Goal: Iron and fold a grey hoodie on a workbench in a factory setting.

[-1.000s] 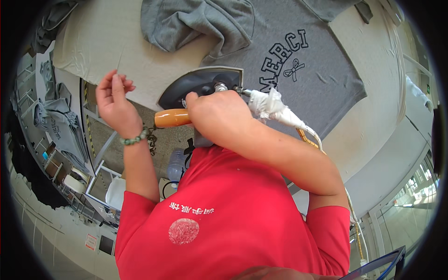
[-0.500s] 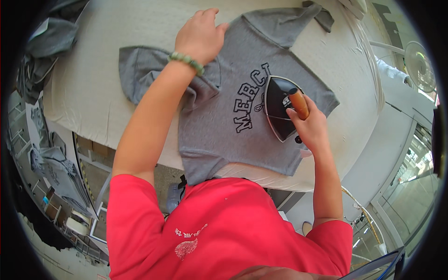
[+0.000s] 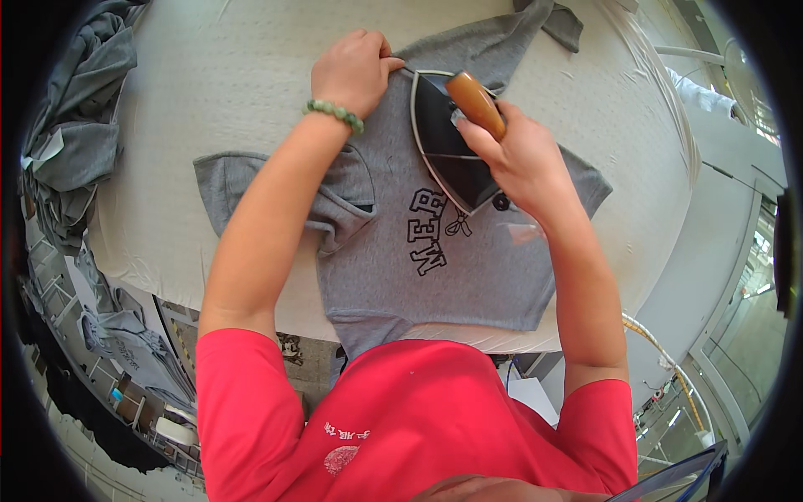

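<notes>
A grey hooded sweatshirt [image 3: 493, 280] with dark outlined lettering lies spread over the pale padded table. My right hand [image 3: 527, 159] grips the brown handle of a black iron [image 3: 452, 159], whose soleplate rests on the sweatshirt's chest near the far shoulder. The iron covers part of the lettering. At the far side my left hand [image 3: 351, 74], with a green bead bracelet on the wrist, pinches the edge of the grey cloth just left of the iron's tip. The hood [image 3: 335, 197] lies bunched beside my left forearm.
The pale table cover [image 3: 251, 92] extends around the sweatshirt. More grey garments [image 3: 84, 125] are heaped at the far left, and folded grey ones [image 3: 138, 347] sit lower down. A standing fan [image 3: 749, 84] and a pale cabinet [image 3: 677, 243] are at the right.
The iron has slid away from me and left, up the sweatshirt toward my left hand. My left hand has closed from spread fingers to a pinch on the cloth.
</notes>
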Demonstrator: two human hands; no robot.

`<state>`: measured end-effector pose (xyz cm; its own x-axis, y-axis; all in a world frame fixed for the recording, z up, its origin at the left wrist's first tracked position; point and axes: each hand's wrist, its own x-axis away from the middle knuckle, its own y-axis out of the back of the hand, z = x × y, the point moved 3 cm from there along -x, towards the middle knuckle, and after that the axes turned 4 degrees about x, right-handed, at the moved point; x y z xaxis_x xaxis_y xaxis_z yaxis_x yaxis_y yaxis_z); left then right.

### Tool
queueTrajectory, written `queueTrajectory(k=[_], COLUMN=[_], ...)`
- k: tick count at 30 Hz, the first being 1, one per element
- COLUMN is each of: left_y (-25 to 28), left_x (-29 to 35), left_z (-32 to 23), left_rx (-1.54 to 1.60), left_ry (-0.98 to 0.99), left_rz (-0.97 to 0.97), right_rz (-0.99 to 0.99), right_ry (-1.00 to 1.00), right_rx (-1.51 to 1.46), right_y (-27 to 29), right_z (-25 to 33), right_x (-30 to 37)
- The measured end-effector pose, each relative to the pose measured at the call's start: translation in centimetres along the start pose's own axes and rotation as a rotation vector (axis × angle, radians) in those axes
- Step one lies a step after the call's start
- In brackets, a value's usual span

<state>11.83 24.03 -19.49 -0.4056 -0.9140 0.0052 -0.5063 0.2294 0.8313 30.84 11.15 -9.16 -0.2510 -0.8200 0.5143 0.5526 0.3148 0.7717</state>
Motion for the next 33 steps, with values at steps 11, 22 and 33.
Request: queueTrajectory(k=[11,22,33], left_y=[5.0,4.7,5.4], left_x=[11.4,14.3,10.7], left_z=[1.0,3.5,1.2], left_rx=[0.130,0.321,0.304], left_ry=[0.418,0.429,0.443], left_rz=[0.160,-0.133,0.097], right_rz=[0.011,0.138,-0.009], right_ry=[0.243,0.459,0.042], right_rx=[0.043,0.366,0.258], right_y=[-1.3,-3.8,-0.7], right_z=[5.9,10.0,-2.6], right_x=[-6.1,-1.7,5.6])
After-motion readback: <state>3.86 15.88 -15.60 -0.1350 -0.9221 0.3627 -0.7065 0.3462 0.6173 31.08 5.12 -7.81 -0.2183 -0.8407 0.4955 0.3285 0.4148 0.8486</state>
